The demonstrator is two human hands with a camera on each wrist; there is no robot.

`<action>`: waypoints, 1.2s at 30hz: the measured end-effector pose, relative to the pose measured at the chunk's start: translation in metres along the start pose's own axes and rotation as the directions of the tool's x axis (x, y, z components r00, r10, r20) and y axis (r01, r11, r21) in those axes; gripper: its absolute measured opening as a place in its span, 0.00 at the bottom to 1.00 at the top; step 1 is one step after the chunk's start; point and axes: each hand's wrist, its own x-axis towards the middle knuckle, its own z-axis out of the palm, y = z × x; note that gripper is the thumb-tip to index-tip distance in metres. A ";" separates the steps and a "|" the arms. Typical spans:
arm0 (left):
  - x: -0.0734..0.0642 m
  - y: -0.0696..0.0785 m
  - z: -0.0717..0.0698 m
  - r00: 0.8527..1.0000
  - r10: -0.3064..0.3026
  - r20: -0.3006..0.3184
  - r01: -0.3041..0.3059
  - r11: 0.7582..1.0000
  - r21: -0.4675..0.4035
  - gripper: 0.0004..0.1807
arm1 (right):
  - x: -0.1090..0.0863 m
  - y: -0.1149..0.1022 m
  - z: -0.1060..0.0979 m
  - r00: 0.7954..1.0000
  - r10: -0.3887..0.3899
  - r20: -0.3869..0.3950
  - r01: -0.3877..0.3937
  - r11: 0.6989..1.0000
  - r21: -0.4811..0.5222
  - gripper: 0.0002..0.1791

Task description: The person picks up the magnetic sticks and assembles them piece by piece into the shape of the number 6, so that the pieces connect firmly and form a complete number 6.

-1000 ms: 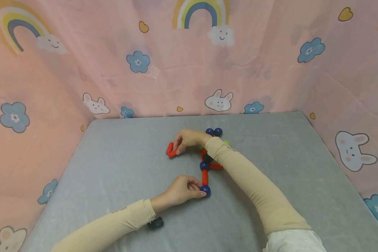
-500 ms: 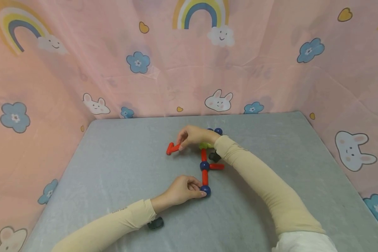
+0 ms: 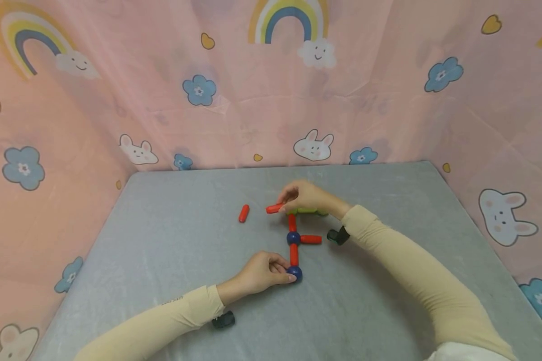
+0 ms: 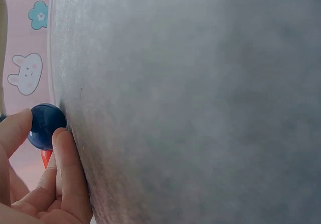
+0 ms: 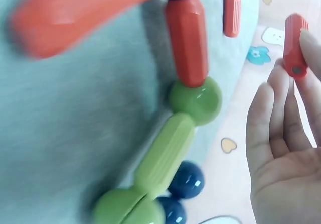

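My left hand [image 3: 257,273] pinches a blue ball [image 3: 295,273] between thumb and fingers, at the near end of a joined chain. From that ball a red rod [image 3: 294,254] runs to a second blue ball [image 3: 293,238]. There one red rod [image 3: 311,239] branches right and another [image 3: 292,222] leads to a green ball [image 5: 200,101]. A green rod [image 5: 165,153] joins it to another green ball [image 5: 128,209]. Above the chain's far end, my right hand [image 3: 309,196] pinches a loose red rod [image 5: 296,43] by one end; a small grey disc shows in its tip.
One more red rod [image 3: 244,213] lies alone on the grey table cloth [image 3: 171,240], left of the chain. Two blue balls [image 5: 186,180] sit beyond the green rod, hidden behind the right hand in the head view. A pink patterned curtain [image 3: 235,120] surrounds the table.
My right hand has lifted one red rod away from the pair at the left and carried it right, towards the green ball. The left hand stays on its blue ball.
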 end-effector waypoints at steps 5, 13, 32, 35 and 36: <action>0.000 0.000 0.000 1.000 0.004 0.001 -0.004 1.000 -0.007 0.15 | -0.031 0.012 -0.003 0.998 0.040 -0.053 -0.040 0.999 -0.001 0.12; 0.001 0.000 0.003 1.000 -0.001 -0.007 0.001 1.000 -0.004 0.15 | -0.086 0.035 0.006 0.989 0.068 -0.134 -0.072 0.997 -0.023 0.12; 0.000 0.001 0.002 1.000 -0.010 -0.011 0.010 1.000 -0.005 0.15 | -0.154 0.047 0.059 0.984 0.102 -0.149 -0.098 0.995 0.030 0.10; 0.000 0.000 0.002 1.000 -0.007 -0.013 0.007 1.000 -0.003 0.15 | -0.155 0.045 0.064 0.981 0.124 -0.147 -0.113 0.990 0.078 0.10; 0.000 0.000 0.002 1.000 -0.006 -0.014 0.006 1.000 -0.001 0.14 | -0.155 0.044 0.065 0.982 0.123 -0.146 -0.111 0.990 0.089 0.10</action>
